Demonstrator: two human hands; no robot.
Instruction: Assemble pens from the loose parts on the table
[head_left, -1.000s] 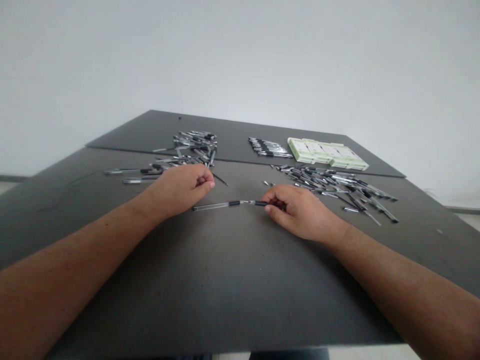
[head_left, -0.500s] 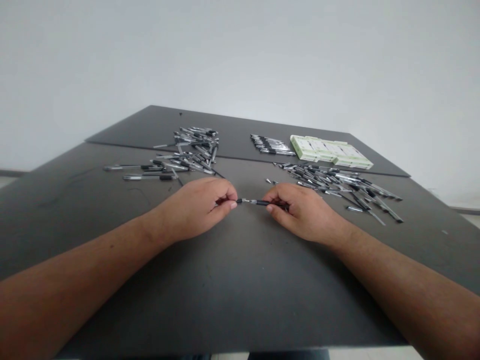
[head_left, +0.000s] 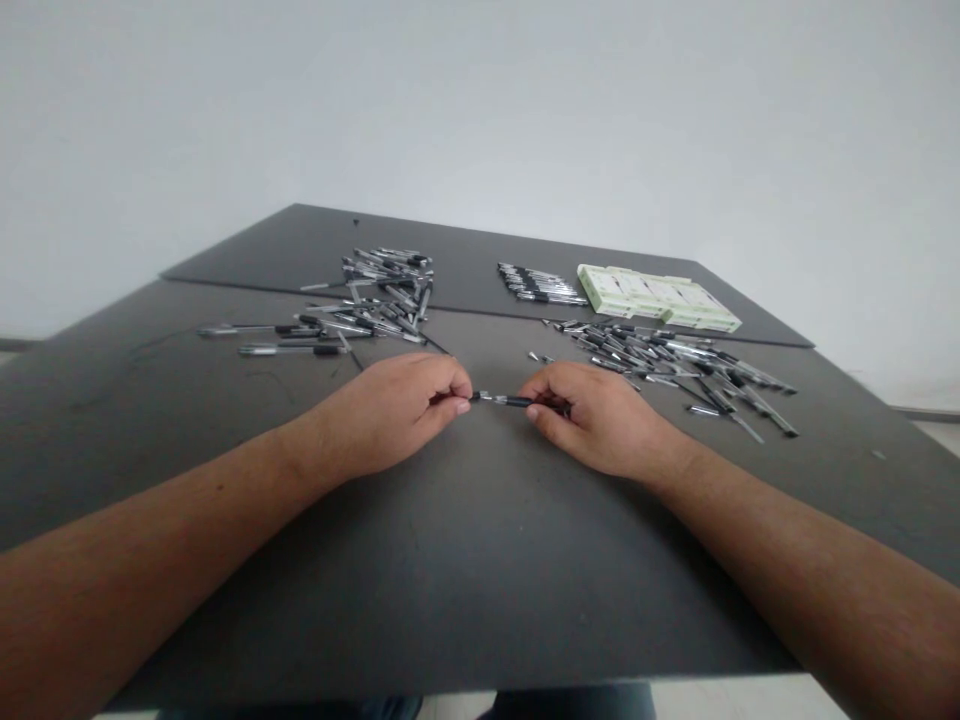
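Observation:
A slim pen (head_left: pixel 501 400) with a clear barrel and black grip spans the gap between my hands, level above the dark table top. My left hand (head_left: pixel 386 412) pinches one end between thumb and fingers. My right hand (head_left: pixel 592 415) holds the other end, and its fingers hide part of the black section. Both hands rest close together near the table's middle. Behind my left hand lies a loose heap of similar pens (head_left: pixel 382 305), and a second heap (head_left: pixel 675 365) spreads beyond my right hand.
A tidy row of pens (head_left: pixel 541 285) lies at the far side, next to a pale green stack of boxes or packs (head_left: pixel 652 298). The dark table top (head_left: pixel 465 570) consists of two boards with a seam across it. A white wall stands behind.
My left hand has moved right and taken hold of the pen's free end. A second earlier, only my right hand held it. The view has shifted slightly.

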